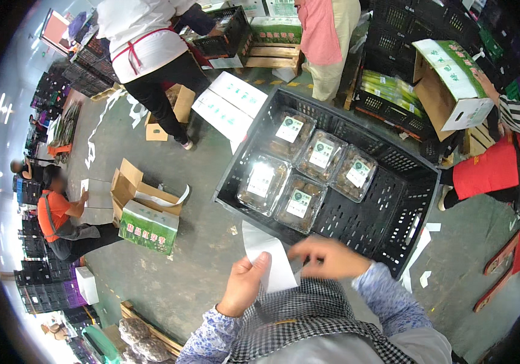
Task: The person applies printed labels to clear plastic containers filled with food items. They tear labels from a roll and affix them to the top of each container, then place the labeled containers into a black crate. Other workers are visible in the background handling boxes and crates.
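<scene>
My left hand point(246, 284) grips a strip of white paper point(277, 267) between thumb and fingers, in front of my checked apron point(302, 303). Just right of the paper is my right hand point(331, 258), blurred by motion; whether it holds anything is unclear. Beyond both hands stands a black plastic crate point(387, 227). Several clear plastic boxes of brown food fill its left part, among them a near box point(301, 209) and a left box point(264, 185). Each box bears a white label on its lid.
An opened carton point(150, 224) lies on the floor at left, near a person in orange point(53, 212). Other people stand beyond the crate and at right. A red plastic frame point(505, 267) lies at far right. A crate of green vegetables point(387, 100) stands at the back.
</scene>
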Action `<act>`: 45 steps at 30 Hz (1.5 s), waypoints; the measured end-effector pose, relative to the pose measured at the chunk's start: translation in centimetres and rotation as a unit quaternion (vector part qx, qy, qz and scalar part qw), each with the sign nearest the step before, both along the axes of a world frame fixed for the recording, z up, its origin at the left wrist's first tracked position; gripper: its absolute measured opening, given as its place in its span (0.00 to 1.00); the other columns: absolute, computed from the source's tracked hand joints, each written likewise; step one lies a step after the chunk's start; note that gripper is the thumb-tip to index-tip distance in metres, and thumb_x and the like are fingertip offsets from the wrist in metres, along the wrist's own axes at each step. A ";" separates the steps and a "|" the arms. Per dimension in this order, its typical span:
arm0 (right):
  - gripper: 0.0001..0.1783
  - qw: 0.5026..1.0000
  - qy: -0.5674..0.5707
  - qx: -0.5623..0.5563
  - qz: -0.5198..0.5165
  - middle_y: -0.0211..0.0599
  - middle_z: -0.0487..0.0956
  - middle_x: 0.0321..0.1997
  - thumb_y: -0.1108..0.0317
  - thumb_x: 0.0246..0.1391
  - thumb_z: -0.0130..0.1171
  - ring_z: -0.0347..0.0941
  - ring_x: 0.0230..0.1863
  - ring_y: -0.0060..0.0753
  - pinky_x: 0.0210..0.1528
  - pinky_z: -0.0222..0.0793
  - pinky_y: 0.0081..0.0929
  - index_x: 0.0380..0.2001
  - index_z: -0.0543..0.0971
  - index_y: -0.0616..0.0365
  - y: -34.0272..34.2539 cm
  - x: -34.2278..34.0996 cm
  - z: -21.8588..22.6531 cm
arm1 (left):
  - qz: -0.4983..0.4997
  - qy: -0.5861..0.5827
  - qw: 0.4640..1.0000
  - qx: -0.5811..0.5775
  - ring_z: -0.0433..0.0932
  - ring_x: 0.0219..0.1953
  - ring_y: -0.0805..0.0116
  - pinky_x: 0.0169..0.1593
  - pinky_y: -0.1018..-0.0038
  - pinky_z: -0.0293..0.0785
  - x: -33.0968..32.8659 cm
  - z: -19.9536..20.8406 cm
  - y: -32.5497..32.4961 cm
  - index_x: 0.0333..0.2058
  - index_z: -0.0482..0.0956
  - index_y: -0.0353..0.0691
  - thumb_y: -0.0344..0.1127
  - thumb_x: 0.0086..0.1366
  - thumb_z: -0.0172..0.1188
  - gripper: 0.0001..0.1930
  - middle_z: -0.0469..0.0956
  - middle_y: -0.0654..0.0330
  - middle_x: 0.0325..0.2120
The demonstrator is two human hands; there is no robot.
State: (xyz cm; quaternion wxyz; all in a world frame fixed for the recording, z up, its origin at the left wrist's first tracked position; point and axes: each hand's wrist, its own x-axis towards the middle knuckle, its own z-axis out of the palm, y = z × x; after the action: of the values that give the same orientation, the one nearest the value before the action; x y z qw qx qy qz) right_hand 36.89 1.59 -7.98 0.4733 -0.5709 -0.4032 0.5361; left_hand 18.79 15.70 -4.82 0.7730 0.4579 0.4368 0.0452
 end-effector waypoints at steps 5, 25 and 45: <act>0.12 0.990 -0.063 0.114 0.062 0.38 0.76 0.34 0.62 0.53 0.61 0.73 0.31 0.37 0.34 0.69 0.28 0.36 0.77 0.59 1.3 -4.9 1.9 | 0.149 -0.071 0.986 -0.041 0.79 0.34 0.69 0.39 0.74 0.76 0.3 3.1 1.2 0.46 0.72 0.35 0.43 0.70 0.49 0.16 0.79 0.59 0.36; 0.17 0.812 -0.507 0.289 0.018 0.35 0.72 0.46 0.68 0.44 0.57 0.68 0.48 0.40 0.49 0.61 0.38 0.41 0.75 0.56 2.8 -7.6 6.9 | 0.046 -0.105 0.992 -0.052 0.72 0.51 0.64 0.55 0.68 0.67 -5.9 0.5 -0.5 0.53 0.67 0.31 0.39 0.71 0.45 0.19 0.73 0.55 0.49; 0.49 0.963 -0.059 0.133 -0.226 0.56 0.59 0.64 0.50 0.52 0.62 0.67 0.57 0.38 0.56 0.64 0.30 0.66 0.48 0.60 23.8 8.9 4.5 | 0.379 -0.190 0.905 -0.007 0.72 0.51 0.50 0.58 0.58 0.66 -18.0 5.0 8.4 0.56 0.61 0.26 0.40 0.72 0.40 0.23 0.72 0.44 0.49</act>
State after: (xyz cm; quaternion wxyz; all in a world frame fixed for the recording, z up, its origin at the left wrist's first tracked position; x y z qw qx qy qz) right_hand 45.76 25.40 -3.44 0.6294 -0.6098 -0.3585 0.3216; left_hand 0.82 24.09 0.22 0.7692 0.2346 0.4224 0.4182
